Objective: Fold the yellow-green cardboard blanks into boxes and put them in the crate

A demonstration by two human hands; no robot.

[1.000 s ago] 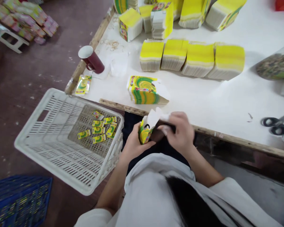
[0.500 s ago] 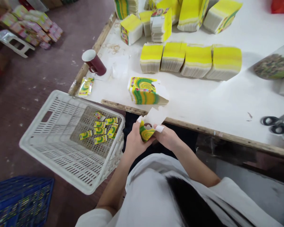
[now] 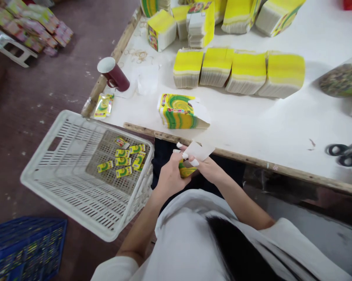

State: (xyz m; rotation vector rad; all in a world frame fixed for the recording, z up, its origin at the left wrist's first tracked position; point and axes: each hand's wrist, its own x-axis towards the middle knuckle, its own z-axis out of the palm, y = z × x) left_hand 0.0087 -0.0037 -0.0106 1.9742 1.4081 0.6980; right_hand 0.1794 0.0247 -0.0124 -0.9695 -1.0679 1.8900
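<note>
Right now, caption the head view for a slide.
Left hand and right hand hold a carton beside a white crate.

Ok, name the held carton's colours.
The carton is yellow and green, with a white flap; head view.

A: Here's the left hand (image 3: 173,171), curled in a close grip, its back turned upward!
B: And the right hand (image 3: 209,168) sits right up beside it, thumb forward, fingers bent.
A: Look, several white-covered fingertips (image 3: 194,162), bunched close together!
B: The arms? Left forearm (image 3: 142,222) and right forearm (image 3: 246,203), both slanting inward, hands meeting centrally.
</note>
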